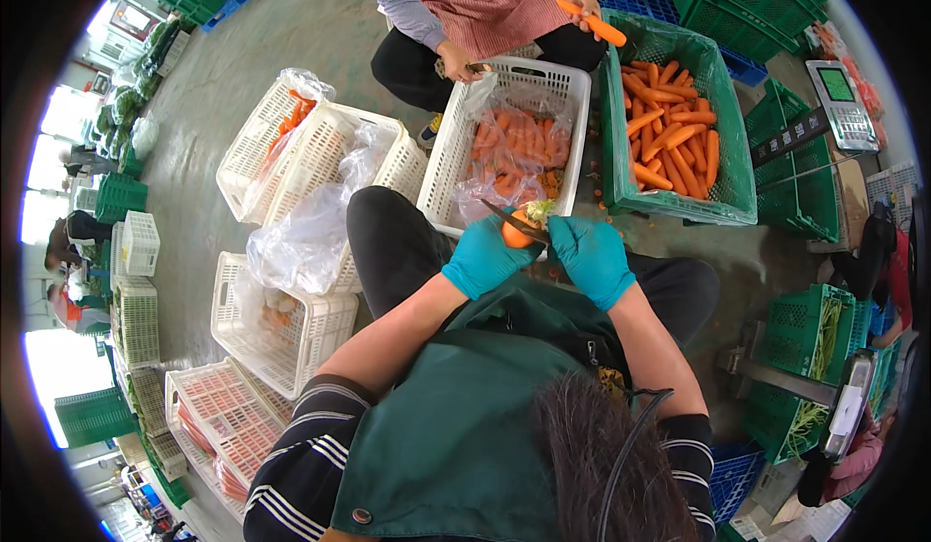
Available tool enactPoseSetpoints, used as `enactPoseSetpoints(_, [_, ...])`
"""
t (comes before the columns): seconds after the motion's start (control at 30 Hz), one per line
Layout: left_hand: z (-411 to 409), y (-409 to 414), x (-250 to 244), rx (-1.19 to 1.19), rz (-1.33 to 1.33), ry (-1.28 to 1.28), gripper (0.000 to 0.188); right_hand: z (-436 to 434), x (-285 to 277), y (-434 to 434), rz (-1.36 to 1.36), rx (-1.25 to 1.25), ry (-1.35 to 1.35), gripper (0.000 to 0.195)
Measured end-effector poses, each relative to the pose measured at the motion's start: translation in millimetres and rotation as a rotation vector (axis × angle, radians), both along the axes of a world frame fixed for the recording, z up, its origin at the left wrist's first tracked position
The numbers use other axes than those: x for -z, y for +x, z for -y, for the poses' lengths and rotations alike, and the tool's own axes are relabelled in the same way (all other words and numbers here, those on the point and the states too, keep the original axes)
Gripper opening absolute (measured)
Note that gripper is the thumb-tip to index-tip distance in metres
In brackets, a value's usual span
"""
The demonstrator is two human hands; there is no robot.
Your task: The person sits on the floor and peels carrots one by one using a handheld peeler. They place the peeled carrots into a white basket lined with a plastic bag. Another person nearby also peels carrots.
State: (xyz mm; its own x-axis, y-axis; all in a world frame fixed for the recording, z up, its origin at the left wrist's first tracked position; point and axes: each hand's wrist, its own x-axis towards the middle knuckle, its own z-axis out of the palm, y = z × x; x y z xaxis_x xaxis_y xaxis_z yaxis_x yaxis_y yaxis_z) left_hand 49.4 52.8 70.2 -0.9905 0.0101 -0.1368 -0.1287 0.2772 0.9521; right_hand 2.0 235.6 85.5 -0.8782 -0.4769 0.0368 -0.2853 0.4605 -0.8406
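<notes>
My left hand [486, 252], in a teal glove, is closed around a carrot [517, 231], its thick end facing up. Pale green stem stubs [540, 211] show at the carrot's crown. In my right hand [590, 257], gloved alike, is a knife whose dark blade [500, 212] lies across the carrot's top. The fingers hide the knife's handle. Just beyond both hands stands a white plastic crate [429, 191], lined with clear plastic film and holding carrots [520, 135] and peelings [553, 182].
Opposite me sits a person [480, 4] holding a peeled carrot [593, 24]. A green crate [738, 135] of carrots stands right of the white one. White crates [291, 353] and a plastic bag [302, 240] line my left. A scale display [836, 85] rises at far right.
</notes>
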Motion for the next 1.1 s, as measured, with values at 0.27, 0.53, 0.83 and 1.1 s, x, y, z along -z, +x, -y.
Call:
enactPoseSetpoints(0.27, [-4.1, 16.8, 18.1, -0.095, -0.009, -0.351, 0.044, -16.9, 83.8, -6.2, 0.180, 0.046, 0.013, 0.044])
enactPoseSetpoints(0.53, [23.1, 27.3, -14.7, -0.267, -0.307, -0.308, 0.035, -89.9, 122.8, -36.2, -0.189, 0.045, 0.471, 0.038])
enactPoseSetpoints(0.83, [16.0, -21.0, 13.9, 0.297, 0.125, 0.035, 0.050, 5.3, 31.3, -5.2, 0.464, 0.000, -0.416, 0.042])
enactPoseSetpoints(1.1, [59.1, -13.7, -1.1, 0.266, 0.719, 0.817, 0.053, -46.1, 59.2, -32.2, 0.916, 0.471, -0.701, 0.028])
